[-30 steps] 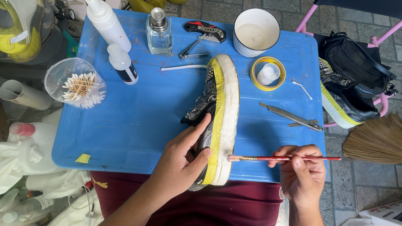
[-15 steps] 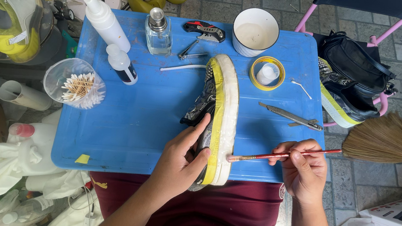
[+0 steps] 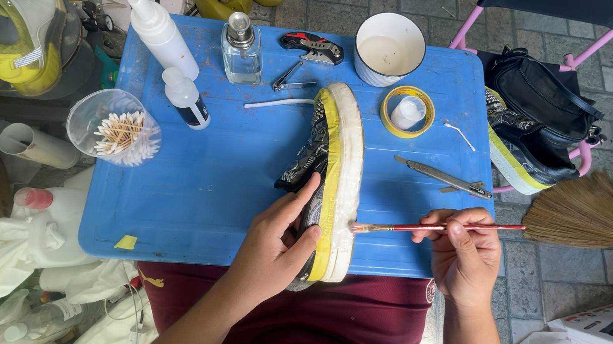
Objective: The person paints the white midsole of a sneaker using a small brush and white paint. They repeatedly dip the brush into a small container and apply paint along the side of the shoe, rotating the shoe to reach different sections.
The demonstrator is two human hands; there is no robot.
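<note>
A black patterned shoe (image 3: 330,174) with a white sole and yellow tape along its edge lies on its side on the blue table (image 3: 214,185). My left hand (image 3: 274,244) grips the shoe's upper near the heel end. My right hand (image 3: 464,257) holds a thin red-handled paintbrush (image 3: 430,227), its bristle tip touching the white sole near the heel end.
At the table's back stand a white cup (image 3: 388,49), a yellow tape roll (image 3: 407,113), a glass bottle (image 3: 241,53), two white squeeze bottles (image 3: 162,28) and a cup of cotton swabs (image 3: 115,129). A metal tool (image 3: 442,177) lies right. A second shoe (image 3: 518,145) and broom (image 3: 590,217) sit off-table right.
My right hand and the paintbrush have shifted slightly along the white sole. My left hand keeps the same hold on the shoe.
</note>
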